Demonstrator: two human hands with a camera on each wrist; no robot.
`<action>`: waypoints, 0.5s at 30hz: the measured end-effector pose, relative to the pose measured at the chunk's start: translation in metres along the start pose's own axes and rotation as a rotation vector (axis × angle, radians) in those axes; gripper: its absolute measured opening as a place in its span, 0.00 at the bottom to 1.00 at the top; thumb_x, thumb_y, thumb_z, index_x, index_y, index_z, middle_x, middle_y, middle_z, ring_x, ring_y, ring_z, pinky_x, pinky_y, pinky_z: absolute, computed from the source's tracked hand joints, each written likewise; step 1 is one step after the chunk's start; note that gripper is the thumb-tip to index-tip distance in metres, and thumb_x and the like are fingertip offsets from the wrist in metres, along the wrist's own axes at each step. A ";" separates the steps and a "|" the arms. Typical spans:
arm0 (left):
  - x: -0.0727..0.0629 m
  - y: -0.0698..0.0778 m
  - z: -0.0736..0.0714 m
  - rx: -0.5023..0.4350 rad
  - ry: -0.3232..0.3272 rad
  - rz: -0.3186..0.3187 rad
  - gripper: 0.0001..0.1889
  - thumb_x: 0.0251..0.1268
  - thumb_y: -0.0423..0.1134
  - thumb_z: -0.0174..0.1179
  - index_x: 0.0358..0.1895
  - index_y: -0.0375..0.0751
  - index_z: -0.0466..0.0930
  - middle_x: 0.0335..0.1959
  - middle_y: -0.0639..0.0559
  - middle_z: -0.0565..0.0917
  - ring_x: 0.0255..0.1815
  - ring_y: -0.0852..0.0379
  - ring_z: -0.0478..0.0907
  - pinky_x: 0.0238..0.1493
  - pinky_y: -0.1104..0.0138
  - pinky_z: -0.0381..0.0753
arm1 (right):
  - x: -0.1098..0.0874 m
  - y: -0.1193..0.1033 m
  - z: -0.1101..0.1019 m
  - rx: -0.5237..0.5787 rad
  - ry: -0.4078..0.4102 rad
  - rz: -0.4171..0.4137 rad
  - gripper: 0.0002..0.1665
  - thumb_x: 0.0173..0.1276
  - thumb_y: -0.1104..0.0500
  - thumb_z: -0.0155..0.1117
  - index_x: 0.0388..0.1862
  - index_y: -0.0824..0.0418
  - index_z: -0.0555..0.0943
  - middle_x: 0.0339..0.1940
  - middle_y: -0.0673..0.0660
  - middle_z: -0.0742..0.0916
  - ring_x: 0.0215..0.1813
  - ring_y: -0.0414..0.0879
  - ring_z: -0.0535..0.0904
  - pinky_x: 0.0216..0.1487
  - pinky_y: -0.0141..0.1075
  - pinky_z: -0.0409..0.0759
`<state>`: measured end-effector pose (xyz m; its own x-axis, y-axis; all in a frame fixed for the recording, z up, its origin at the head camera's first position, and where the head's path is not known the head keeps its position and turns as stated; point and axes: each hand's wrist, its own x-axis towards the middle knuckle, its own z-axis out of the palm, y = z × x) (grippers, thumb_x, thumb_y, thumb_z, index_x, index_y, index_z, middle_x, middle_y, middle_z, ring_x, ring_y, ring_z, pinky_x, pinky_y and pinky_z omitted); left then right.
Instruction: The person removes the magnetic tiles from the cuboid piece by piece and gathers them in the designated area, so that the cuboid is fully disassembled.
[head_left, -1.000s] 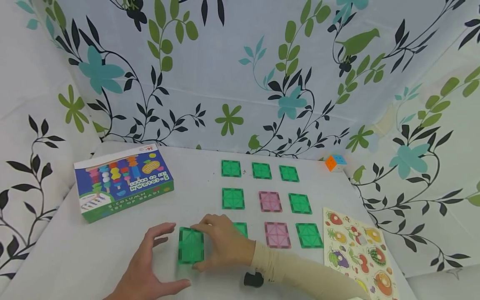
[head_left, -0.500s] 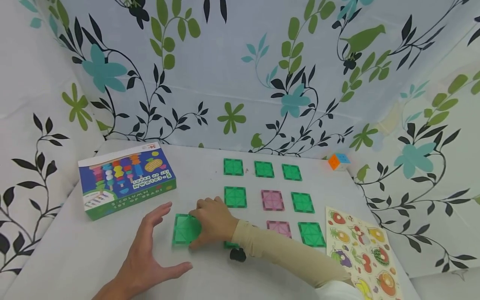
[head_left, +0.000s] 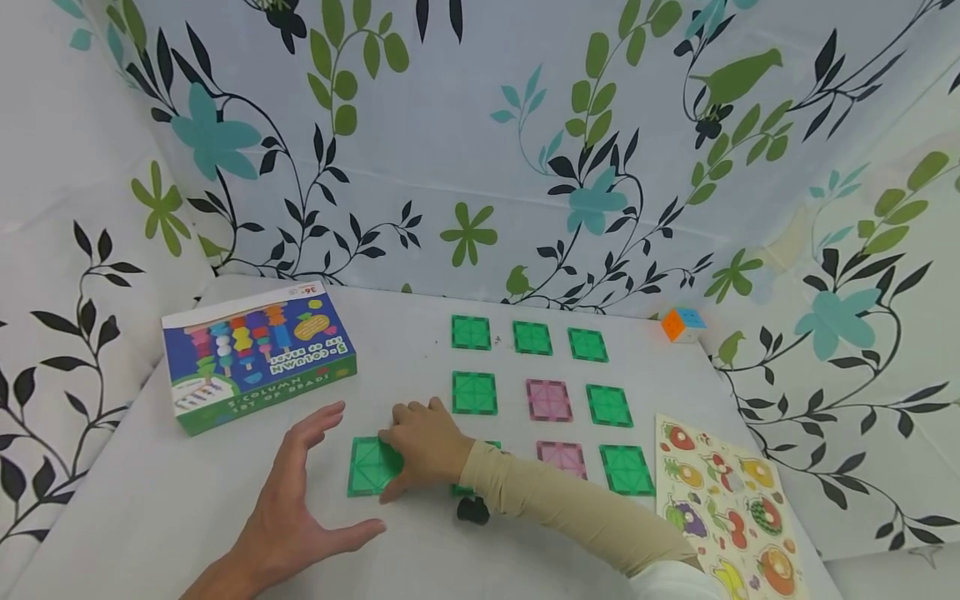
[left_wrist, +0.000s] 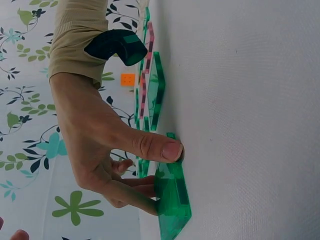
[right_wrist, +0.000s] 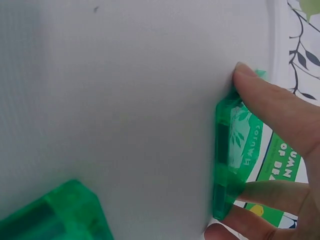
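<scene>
My right hand [head_left: 427, 446] pinches a translucent green square magnetic tile [head_left: 367, 468] by its near and far edges, at the left end of the nearest row. In the right wrist view, the thumb [right_wrist: 275, 105] is on one edge of this tile [right_wrist: 227, 160] and the fingers [right_wrist: 275, 197] on the opposite edge. From the left wrist view, the tile [left_wrist: 172, 200] lies low at the white tabletop. Left of it, my left hand [head_left: 288, 508] holds nothing, thumb and fingers spread apart. My right forearm partly hides another green tile [head_left: 463, 490].
Rows of green tiles [head_left: 474, 393] and pink tiles [head_left: 549, 401] lie right of centre. A bead-set box [head_left: 258, 354] is at back left, a puzzle cube [head_left: 682, 325] at back right, a fruit sticker sheet [head_left: 723, 508] at right. A black device [head_left: 473, 510] sits under my right wrist.
My right hand has moved the green tile away from me and slightly left, and the tile has gone from tilted to flat. The left hand stays spread nearby. The head view has shifted slightly.
</scene>
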<state>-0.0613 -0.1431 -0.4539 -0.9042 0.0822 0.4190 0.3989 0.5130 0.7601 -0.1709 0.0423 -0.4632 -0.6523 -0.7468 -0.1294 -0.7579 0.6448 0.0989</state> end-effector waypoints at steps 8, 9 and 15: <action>-0.001 0.002 0.001 -0.004 0.002 -0.001 0.66 0.27 0.44 0.90 0.78 0.49 0.57 0.79 0.55 0.64 0.76 0.74 0.58 0.66 0.91 0.53 | -0.002 -0.002 0.004 -0.015 0.012 0.013 0.50 0.43 0.16 0.71 0.60 0.42 0.85 0.42 0.45 0.82 0.42 0.39 0.75 0.38 0.34 0.63; -0.002 0.003 0.001 -0.009 0.003 -0.003 0.66 0.27 0.44 0.90 0.78 0.50 0.58 0.79 0.55 0.64 0.76 0.75 0.58 0.66 0.91 0.53 | -0.003 -0.002 0.003 -0.011 0.011 0.014 0.51 0.43 0.16 0.70 0.61 0.43 0.85 0.43 0.45 0.82 0.42 0.39 0.75 0.39 0.34 0.64; -0.001 0.001 0.000 0.012 0.006 0.000 0.65 0.29 0.44 0.89 0.78 0.51 0.58 0.78 0.55 0.65 0.76 0.74 0.57 0.66 0.90 0.52 | -0.010 0.003 0.002 0.087 0.038 0.075 0.58 0.41 0.16 0.72 0.68 0.44 0.80 0.51 0.46 0.84 0.49 0.41 0.78 0.43 0.35 0.67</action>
<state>-0.0598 -0.1429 -0.4539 -0.9031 0.0772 0.4224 0.3973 0.5231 0.7540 -0.1668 0.0523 -0.4630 -0.7086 -0.7002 -0.0868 -0.7040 0.7099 0.0207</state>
